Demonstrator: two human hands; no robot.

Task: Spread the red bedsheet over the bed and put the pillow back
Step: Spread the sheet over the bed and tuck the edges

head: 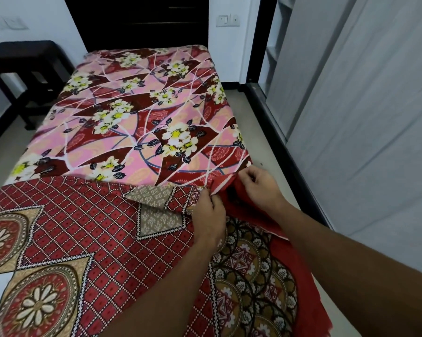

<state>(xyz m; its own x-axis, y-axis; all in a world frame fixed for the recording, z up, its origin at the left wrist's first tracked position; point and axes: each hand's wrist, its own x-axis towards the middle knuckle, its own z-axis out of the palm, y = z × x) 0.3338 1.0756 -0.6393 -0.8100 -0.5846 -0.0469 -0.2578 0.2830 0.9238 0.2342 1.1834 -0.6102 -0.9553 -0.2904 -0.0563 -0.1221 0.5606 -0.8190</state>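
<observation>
1. We see our left hand (208, 215) pinching a folded corner of the sheet (83, 227); its fingertips are hidden in the fold.
2. Our right hand (261, 188), at 2 o'clock from it, clamps curled fingers on the sheet's plain red edge.
3. The sheet lies on the near half of the bed (132, 113), toward 6 o'clock, cut off by the frame there.

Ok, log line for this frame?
stage: spreading | left hand: grips red bedsheet edge | right hand: pinches same edge | floral sheet: mostly uncovered | pillow: not in view

Bare floor (261, 132) runs between bed (142, 113) and wardrobe (365, 117).
</observation>
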